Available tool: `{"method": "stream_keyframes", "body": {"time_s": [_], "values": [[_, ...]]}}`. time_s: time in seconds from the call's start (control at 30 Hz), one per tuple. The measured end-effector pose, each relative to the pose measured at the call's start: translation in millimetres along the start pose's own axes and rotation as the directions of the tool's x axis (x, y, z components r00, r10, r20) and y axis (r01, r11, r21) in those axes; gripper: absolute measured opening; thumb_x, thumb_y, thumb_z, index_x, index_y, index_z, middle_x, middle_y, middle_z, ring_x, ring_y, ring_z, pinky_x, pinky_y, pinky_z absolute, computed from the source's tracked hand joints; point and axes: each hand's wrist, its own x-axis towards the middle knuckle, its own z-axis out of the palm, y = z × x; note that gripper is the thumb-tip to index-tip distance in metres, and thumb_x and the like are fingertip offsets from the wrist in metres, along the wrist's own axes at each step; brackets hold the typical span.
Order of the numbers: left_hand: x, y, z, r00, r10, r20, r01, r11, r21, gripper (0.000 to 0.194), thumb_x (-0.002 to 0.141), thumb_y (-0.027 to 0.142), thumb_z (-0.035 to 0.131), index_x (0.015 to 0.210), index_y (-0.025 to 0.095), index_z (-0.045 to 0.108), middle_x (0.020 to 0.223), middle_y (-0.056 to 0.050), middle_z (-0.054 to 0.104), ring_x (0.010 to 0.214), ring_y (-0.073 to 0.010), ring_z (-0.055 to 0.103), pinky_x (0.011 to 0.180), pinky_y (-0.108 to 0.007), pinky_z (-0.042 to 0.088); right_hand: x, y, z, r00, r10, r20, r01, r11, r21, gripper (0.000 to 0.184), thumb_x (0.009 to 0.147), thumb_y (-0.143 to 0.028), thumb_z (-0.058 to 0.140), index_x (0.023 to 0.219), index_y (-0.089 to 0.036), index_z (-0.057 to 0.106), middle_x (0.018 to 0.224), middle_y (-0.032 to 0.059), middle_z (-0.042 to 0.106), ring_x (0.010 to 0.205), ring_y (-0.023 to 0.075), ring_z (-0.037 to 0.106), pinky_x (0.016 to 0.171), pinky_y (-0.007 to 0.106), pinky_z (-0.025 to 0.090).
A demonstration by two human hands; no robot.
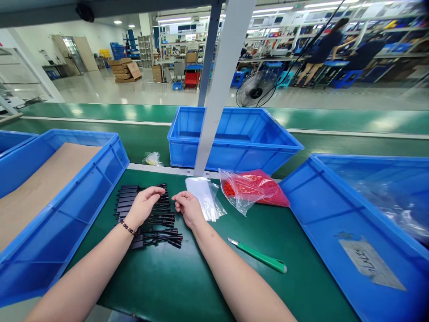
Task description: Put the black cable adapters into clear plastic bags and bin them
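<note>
My left hand point(146, 205), with a beaded bracelet on the wrist, is over a row of black cable connectors point(125, 201). Its fingers are loosely bent and apart from the thumb, with nothing visible in them. Just right of the cable ends point(170, 218), my right hand point(188, 208) has its fingertips pinched together; whatever they may hold is too small to make out. Beside that hand lie clear plastic bags point(203, 197). A bag of small red parts point(254, 188) sits farther right. Nearer me is a green-handled craft knife point(261, 256), its blade pointing left.
Blue bins stand at the left point(90, 188), behind the bench point(234, 154) and at the right point(321, 219). A white post point(214, 89) rises at the bench's back edge. A small clear bag point(153, 158) lies behind the connectors. Beyond are a fan point(256, 89) and people.
</note>
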Motion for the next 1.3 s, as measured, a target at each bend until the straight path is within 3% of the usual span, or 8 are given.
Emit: {"method": "stream_keyframes", "body": {"time_s": [0.1, 0.2, 0.33, 0.5, 0.73, 0.97, 1.07, 1.3], "values": [[3, 15, -18.1, 0.996, 0.063, -0.059, -0.056, 0.993, 0.108, 0.022, 0.075, 0.029, 0.051, 0.089, 0.016, 0.062, 0.096, -0.006, 0.063, 0.094, -0.0199, 0.054, 0.087, -0.032, 0.038, 1, 1, 0, 1.0, -0.021, -0.006, 0.021, 1.0, -0.021, 0.014, 0.061, -0.022, 0.064, 0.07, -0.016, 0.055, 0.06, -0.0007, 0.06, 0.041, 0.0051, 0.04, 0.038, 0.018, 0.03], [10, 27, -37.2, 0.996, 0.09, 0.003, -0.085, 0.934, 0.348, 0.025, 0.078, 0.034, 0.046, 0.086, 0.016, 0.062, 0.092, -0.006, 0.064, 0.087, -0.02, 0.056, 0.081, -0.031, 0.041, 1, 2, 0, 1.0, 0.001, -0.023, -0.002, 0.999, -0.045, 0.02, 0.06, -0.022, 0.065, 0.077, -0.015, 0.058, 0.06, -0.0006, 0.06, 0.041, 0.0049, 0.039, 0.036, 0.018, 0.029], [19, 30, -49.3, 0.965, 0.067, 0.253, -0.234, 0.653, 0.72, 0.029, 0.081, 0.033, 0.038, 0.084, 0.018, 0.062, 0.091, -0.005, 0.062, 0.085, -0.0188, 0.055, 0.077, -0.028, 0.042, 1, 3, 1, 1.0, -0.008, -0.011, 0.007, 0.997, -0.076, 0.016, 0.06, -0.025, 0.065, 0.068, -0.014, 0.056, 0.06, -0.0002, 0.06, 0.04, 0.0043, 0.038, 0.035, 0.018, 0.027], [17, 19, -38.2, 0.898, -0.018, 0.44, -0.379, 0.48, 0.792, 0.018, 0.069, 0.02, 0.055, 0.085, 0.021, 0.063, 0.088, -0.005, 0.06, 0.087, -0.0225, 0.053, 0.08, -0.033, 0.038, 0, 2, 1, 0.999, -0.043, 0.0, 0.043, 0.995, -0.087, 0.016, 0.063, -0.026, 0.064, 0.067, -0.016, 0.053, 0.058, -0.002, 0.058, 0.038, 0.0038, 0.037, 0.034, 0.017, 0.026], [16, 8, -17.2, 0.863, -0.082, 0.498, -0.448, 0.328, 0.831, 0.024, 0.061, 0.01, 0.055, 0.083, 0.016, 0.059, 0.087, -0.011, 0.056, 0.087, -0.027, 0.052, 0.08, -0.038, 0.038, 2, 4, 0, 0.999, -0.029, -0.028, 0.026, 0.995, -0.098, 0.017, 0.06, -0.024, 0.065, 0.071, -0.014, 0.057, 0.061, 0.0002, 0.061, 0.04, 0.0043, 0.04, 0.034, 0.017, 0.029], [18, 8, -19.0, 0.858, -0.075, 0.508, -0.44, 0.403, 0.802, 0.027, 0.06, 0.005, 0.045, 0.083, 0.019, 0.054, 0.076, -0.005, 0.056, 0.074, -0.0218, 0.053, 0.065, -0.03, 0.039, 2, 4, 1, 0.999, -0.032, -0.02, 0.03, 0.994, -0.101, 0.015, 0.06, -0.023, 0.064, 0.07, -0.015, 0.055, 0.061, 0.0008, 0.062, 0.038, 0.0043, 0.04, 0.034, 0.017, 0.03], [18, 8, -21.0, 0.865, -0.052, 0.5, -0.414, 0.49, 0.767, 0.031, 0.06, 0.007, 0.044, 0.087, 0.02, 0.052, 0.074, -0.002, 0.055, 0.068, -0.0189, 0.052, 0.06, -0.027, 0.037, 2, 5, 1, 0.999, -0.044, 0.003, 0.044, 0.993, -0.108, 0.015, 0.063, -0.025, 0.063, 0.069, -0.015, 0.055, 0.061, 0.0002, 0.061, 0.039, 0.004, 0.04, 0.034, 0.016, 0.03], [18, -4, -17.1, 0.891, -0.029, 0.453, -0.296, 0.72, 0.627, 0.017, 0.06, 0.009, 0.042, 0.073, 0.018, 0.049, 0.072, 0.0, 0.053, 0.064, -0.0143, 0.049, 0.058, -0.024, 0.036, 1, 6, 1, 0.999, -0.025, 0.041, 0.03, 0.993, -0.115, 0.014, 0.063, -0.025, 0.063, 0.07, -0.015, 0.056, 0.059, -0.0011, 0.059, 0.039, 0.0042, 0.04, 0.035, 0.016, 0.029]]}}
